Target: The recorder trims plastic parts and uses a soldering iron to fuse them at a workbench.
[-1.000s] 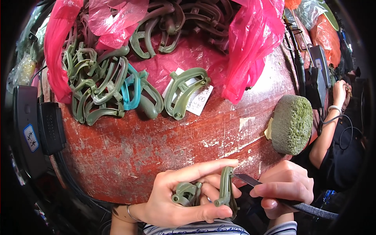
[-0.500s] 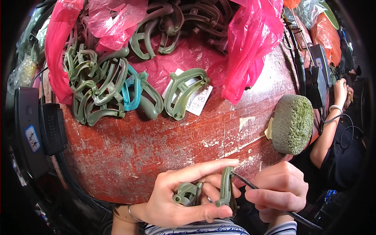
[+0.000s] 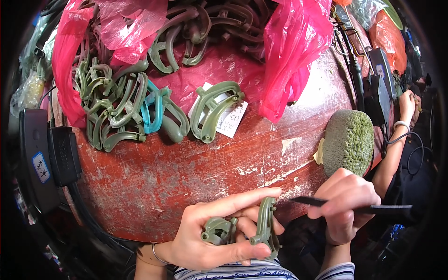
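My left hand (image 3: 210,228) is closed around a green moulded plastic part (image 3: 265,221), held upright between thumb and fingers. Another green end with a round hole (image 3: 217,231) shows in the palm; I cannot tell whether it belongs to the same part. In my right hand (image 3: 347,200) is a slim black blade-like tool (image 3: 392,209), gripped between thumb and fingers. Its narrow tip points left at the green part, a short gap away from it. Both hands are just off the near edge of the red table.
Many green curved plastic parts (image 3: 114,105) and a blue one (image 3: 154,109) lie heaped at the left of the worn red table (image 3: 186,182). Pink bags (image 3: 291,51) hold more behind. A green part (image 3: 214,109) rests on a marked card. A rough green block (image 3: 347,142) stands right, beside a co-worker's arm (image 3: 396,140).
My right hand has moved up and right, drawing the tool's tip off the green part and turning it nearly level. The left hand keeps its hold, shifted slightly left.
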A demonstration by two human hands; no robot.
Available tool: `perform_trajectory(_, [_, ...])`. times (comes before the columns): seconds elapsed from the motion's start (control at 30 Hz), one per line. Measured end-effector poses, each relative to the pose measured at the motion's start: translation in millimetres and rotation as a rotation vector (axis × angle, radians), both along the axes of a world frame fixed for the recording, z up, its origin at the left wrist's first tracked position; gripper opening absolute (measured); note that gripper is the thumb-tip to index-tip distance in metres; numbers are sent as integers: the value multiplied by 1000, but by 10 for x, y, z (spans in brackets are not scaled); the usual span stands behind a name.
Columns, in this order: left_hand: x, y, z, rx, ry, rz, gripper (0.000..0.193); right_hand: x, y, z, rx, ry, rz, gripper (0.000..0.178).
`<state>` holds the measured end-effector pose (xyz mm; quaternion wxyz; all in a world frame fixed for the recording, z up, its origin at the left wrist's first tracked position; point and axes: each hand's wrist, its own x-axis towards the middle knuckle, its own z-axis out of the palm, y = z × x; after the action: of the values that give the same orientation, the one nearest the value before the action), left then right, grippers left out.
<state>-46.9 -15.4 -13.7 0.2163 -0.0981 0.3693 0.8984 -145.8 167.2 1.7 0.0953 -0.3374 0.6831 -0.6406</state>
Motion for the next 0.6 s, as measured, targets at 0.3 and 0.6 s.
perform_trajectory(0.3, [-80, 37, 47, -312, 376, -102, 53, -12, -90, 124, 263, -174, 166, 17])
perform_trajectory(0.6, [45, 115, -3, -70, -40, 73, 69, 265, -20, 150, 237, 193, -78, 32])
